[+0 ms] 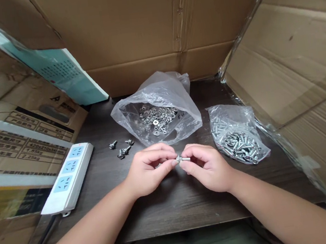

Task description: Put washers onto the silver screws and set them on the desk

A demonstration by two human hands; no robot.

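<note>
A small silver bolt with a washer on it (pixel 179 159) is held between both hands over the dark table. My left hand (pixel 154 167) pinches its head end, fingers closed. From the other side my right hand (pixel 207 166) grips the bolt near its shank, which points right. Beyond the hands, an open clear plastic bag (pixel 177 91) holds loose washers and nuts (pixel 159 118). To the right lies another clear bag (pixel 231 114) full of bolts (pixel 242 145). Several bolts fitted with washers (pixel 125 149) lie left of the hands.
A white power strip (pixel 76 178) lies at the left with a black cable (pixel 43 240). Cardboard walls (pixel 137 24) stand behind and at both sides. The dark table's front edge (pixel 178 229) runs just below the hands.
</note>
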